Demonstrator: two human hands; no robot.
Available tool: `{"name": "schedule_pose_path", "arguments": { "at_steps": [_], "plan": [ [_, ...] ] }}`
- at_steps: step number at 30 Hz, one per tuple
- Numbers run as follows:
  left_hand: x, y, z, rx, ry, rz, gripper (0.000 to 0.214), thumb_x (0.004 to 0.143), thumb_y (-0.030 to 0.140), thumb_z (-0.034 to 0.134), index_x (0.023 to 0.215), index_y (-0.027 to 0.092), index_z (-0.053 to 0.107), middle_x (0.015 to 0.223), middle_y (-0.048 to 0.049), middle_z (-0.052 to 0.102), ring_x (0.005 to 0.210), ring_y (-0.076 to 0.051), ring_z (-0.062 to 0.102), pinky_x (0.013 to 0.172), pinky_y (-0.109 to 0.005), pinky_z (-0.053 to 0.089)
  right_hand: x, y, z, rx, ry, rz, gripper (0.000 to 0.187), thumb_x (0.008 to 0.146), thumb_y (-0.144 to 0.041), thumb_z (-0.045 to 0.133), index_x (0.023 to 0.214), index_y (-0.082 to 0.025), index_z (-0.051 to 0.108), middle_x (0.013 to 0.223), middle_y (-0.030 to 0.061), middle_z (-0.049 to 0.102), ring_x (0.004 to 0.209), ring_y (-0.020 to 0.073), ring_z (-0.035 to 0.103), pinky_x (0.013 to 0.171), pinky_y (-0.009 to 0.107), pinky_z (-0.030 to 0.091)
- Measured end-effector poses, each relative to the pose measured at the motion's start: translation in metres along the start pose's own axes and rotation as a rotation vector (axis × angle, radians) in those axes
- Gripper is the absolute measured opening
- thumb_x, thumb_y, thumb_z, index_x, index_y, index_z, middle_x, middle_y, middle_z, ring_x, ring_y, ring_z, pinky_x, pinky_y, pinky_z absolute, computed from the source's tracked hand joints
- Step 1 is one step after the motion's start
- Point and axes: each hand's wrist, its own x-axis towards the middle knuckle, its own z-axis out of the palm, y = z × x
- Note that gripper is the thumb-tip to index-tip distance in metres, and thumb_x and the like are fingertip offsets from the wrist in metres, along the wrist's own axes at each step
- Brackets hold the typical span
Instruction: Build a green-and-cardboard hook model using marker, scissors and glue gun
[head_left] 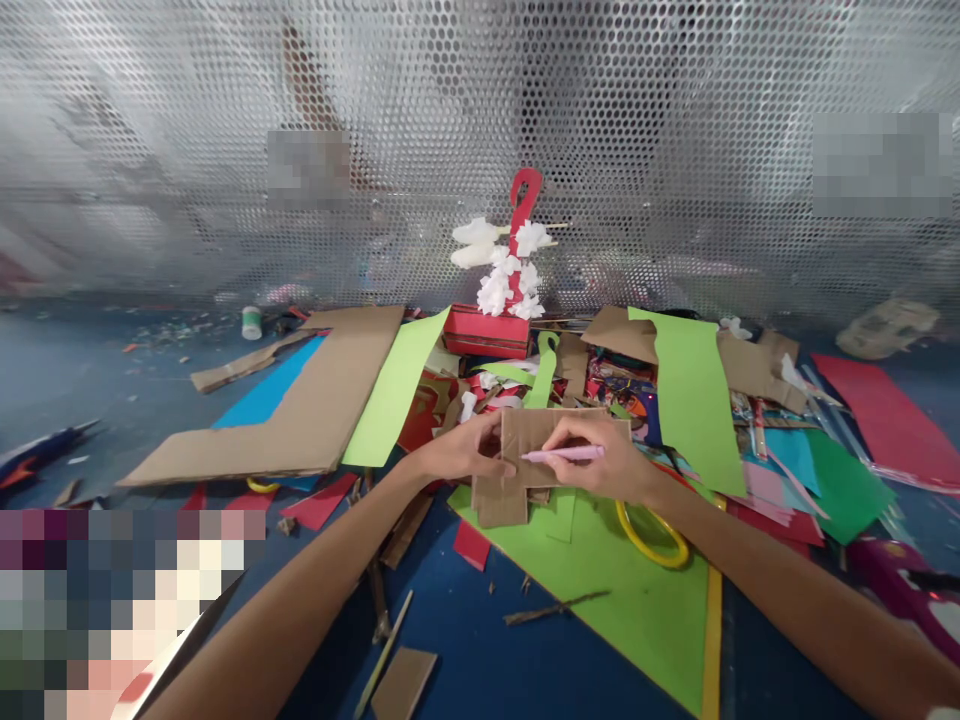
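My left hand (471,446) grips the left edge of a piece of brown cardboard (551,430), with the thumb on its face. In my right hand (600,455) is a pink pen (566,454), its tip pointing left and at or close to the cardboard. Another small cardboard piece (502,502) lies beneath, partly hidden by the upper one. Under both hands spreads a light green sheet (630,590), with yellow scissor-like loop handles (660,545) on it beside my right wrist.
Behind stands a red box (487,332) with a red hook-shaped piece (525,200) and white paper tufts. Large cardboard (322,390) lies left, green paper (694,400) and red paper (892,420) right. Twigs (555,607) lie in front; a perforated metal wall (480,90) closes the back.
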Motion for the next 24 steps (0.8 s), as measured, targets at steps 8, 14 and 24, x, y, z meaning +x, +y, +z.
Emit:
{"name": "schedule_pose_path", "arguments": {
  "at_steps": [8, 14, 24],
  "plan": [
    [0.000, -0.004, -0.001, -0.025, 0.009, 0.022, 0.071, 0.076, 0.030, 0.088, 0.139, 0.016, 0.057, 0.119, -0.0120, 0.070, 0.109, -0.026, 0.068, 0.093, -0.036, 0.055, 0.001, 0.010, -0.015, 0.165, 0.163, 0.023, 0.022, 0.096, -0.031, 0.064, 0.113, -0.021, 0.073, 0.098, 0.0062, 0.079, 0.067, 0.0152, 0.072, 0.062, 0.027, 0.057],
    [-0.001, -0.006, -0.002, -0.023, 0.012, 0.009, 0.075, 0.077, 0.029, 0.087, 0.144, 0.017, 0.054, 0.125, -0.0137, 0.069, 0.112, -0.026, 0.068, 0.094, -0.036, 0.055, 0.001, 0.012, -0.017, 0.103, 0.224, 0.060, 0.013, 0.092, -0.032, 0.068, 0.092, -0.019, 0.068, 0.084, 0.0059, 0.077, 0.063, 0.0155, 0.071, 0.058, 0.025, 0.055],
    [-0.002, -0.003, -0.002, -0.024, 0.011, 0.016, 0.073, 0.078, 0.027, 0.087, 0.142, 0.016, 0.055, 0.126, -0.0140, 0.069, 0.112, -0.026, 0.067, 0.094, -0.035, 0.055, 0.001, 0.014, -0.016, 0.058, 0.202, 0.057, 0.010, 0.089, -0.028, 0.069, 0.084, -0.020, 0.066, 0.072, 0.0025, 0.073, 0.058, 0.0143, 0.067, 0.055, 0.024, 0.050]
  ]
}}
